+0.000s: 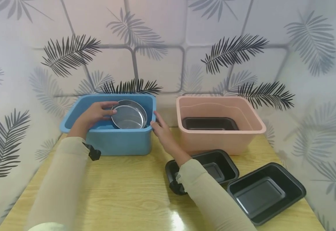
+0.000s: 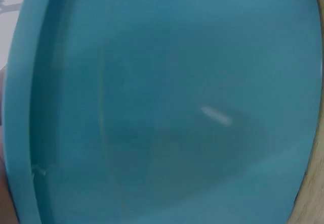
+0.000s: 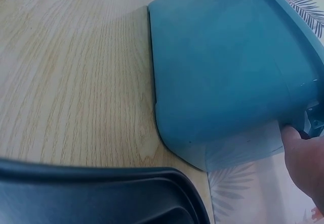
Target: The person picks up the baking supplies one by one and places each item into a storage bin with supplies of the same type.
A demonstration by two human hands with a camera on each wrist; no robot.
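Observation:
In the head view, my left hand (image 1: 94, 114) reaches over the front rim of a blue plastic tub (image 1: 119, 141) and holds the left edge of a round silver cake pan (image 1: 128, 117). The pan stands tilted inside the tub; its lower part is hidden by the front wall. My right hand (image 1: 163, 134) grips the tub's right rim near the front corner. The right wrist view shows a digit of the right hand (image 3: 306, 163) below that rim. In the left wrist view, the tub's wall (image 2: 167, 102) fills most of the picture.
To the right stands a pink tub (image 1: 217, 138) with a dark pan (image 1: 211, 123) inside. Two black loaf pans lie on the wooden table (image 1: 121, 192): one (image 1: 214, 170) partly under my right forearm, the other (image 1: 266, 192) farther right. A leaf-patterned wall covering (image 1: 162, 64) rises behind.

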